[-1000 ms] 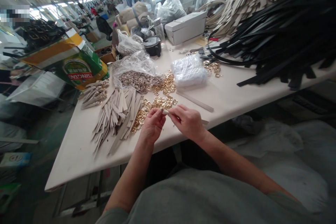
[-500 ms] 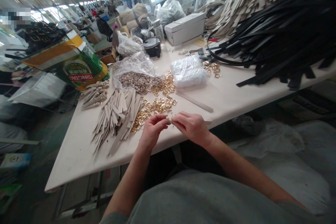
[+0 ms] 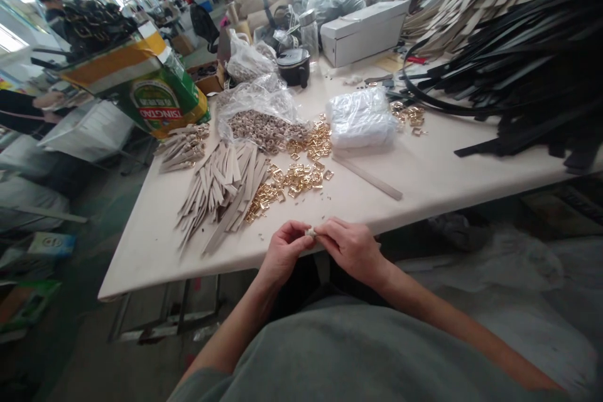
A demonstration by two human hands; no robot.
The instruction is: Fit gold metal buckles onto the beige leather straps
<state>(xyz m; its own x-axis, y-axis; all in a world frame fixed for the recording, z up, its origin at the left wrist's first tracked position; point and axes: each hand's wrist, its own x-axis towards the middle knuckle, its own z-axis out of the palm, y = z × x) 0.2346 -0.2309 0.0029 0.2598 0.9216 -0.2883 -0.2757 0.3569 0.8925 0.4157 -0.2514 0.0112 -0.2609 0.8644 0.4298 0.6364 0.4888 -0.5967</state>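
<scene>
- Pinching a small pale piece point(image 3: 309, 232) between them, the left hand point(image 3: 282, 252) and the right hand point(image 3: 354, 247) meet just off the near edge of the counter point(image 3: 424, 183), above the person's lap.
- Fingers of both hands are closed on the piece. The left thumb and forefinger take it from the left and the right fingertips from the right, the two sets almost touching.
- Only a sliver of the piece shows in the gap. Fingers cover the rest, so its full shape cannot be told.
- Its long axis, as far as it shows, seems to run left to right from one hand to the other. That is roughly along the counter's near edge and about level; which end leads I cannot tell.
- Handling so small a thing well seems to call for a grip at the very fingertips, with the hands close together. The piece is best kept in plain sight rather than buried in a palm. Too hard a squeeze could twist it or let it slip out sideways.
- Nearest on the counter is a heap of gold buckles point(image 3: 292, 181), beside a fan of beige strips point(image 3: 225, 188). One loose strip point(image 3: 372, 179) lies apart to the right.
- Farther back sit a clear bag of pale rings point(image 3: 264, 120), a white wrapped bundle point(image 3: 360, 119) and a mass of black straps point(image 3: 518, 63).
</scene>
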